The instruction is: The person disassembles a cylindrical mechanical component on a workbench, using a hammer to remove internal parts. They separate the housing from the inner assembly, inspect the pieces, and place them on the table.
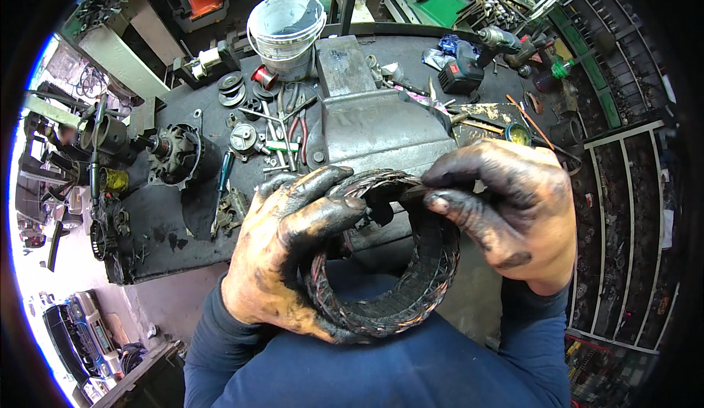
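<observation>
A blackened ring with wound wire around its rim, like an alternator stator, is held tilted above my lap. My left hand wraps around its left side, thumb and fingers over the upper edge. At the ring's upper right, my right hand is closed in a pinch, thumb and forefinger together. A small dark, strip-like bit shows at those fingertips, against the ring's inner edge; I cannot make out what it is. Both hands are smeared with black grime. Just beyond the ring stands a big grey bench vise.
Left on the dark workbench lie an alternator housing, a blue-handled screwdriver and red-handled pliers. A white bucket stands behind, near a red wire spool. A cordless drill sits back right. Shelving lines the right.
</observation>
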`<act>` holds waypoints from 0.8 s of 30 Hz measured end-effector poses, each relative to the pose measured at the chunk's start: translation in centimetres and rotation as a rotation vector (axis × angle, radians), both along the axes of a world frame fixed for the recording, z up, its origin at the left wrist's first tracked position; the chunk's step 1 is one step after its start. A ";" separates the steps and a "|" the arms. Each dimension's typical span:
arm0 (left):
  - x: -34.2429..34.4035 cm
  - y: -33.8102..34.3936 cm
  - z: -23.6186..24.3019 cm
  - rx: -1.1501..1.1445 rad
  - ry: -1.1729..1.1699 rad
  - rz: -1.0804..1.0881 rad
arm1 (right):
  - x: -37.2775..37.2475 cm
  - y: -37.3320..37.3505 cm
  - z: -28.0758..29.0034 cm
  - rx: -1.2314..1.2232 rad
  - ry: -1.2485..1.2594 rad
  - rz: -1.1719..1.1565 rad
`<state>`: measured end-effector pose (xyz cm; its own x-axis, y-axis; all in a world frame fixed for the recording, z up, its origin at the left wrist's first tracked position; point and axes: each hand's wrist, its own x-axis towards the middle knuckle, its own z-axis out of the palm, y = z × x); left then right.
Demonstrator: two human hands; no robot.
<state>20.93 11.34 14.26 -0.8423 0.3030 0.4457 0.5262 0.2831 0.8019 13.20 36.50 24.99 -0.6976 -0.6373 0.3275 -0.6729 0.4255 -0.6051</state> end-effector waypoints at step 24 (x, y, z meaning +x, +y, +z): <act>0.1 -0.1 0.4 0.207 -0.204 -0.068 | -1.1 -1.6 0.6 0.291 0.308 0.190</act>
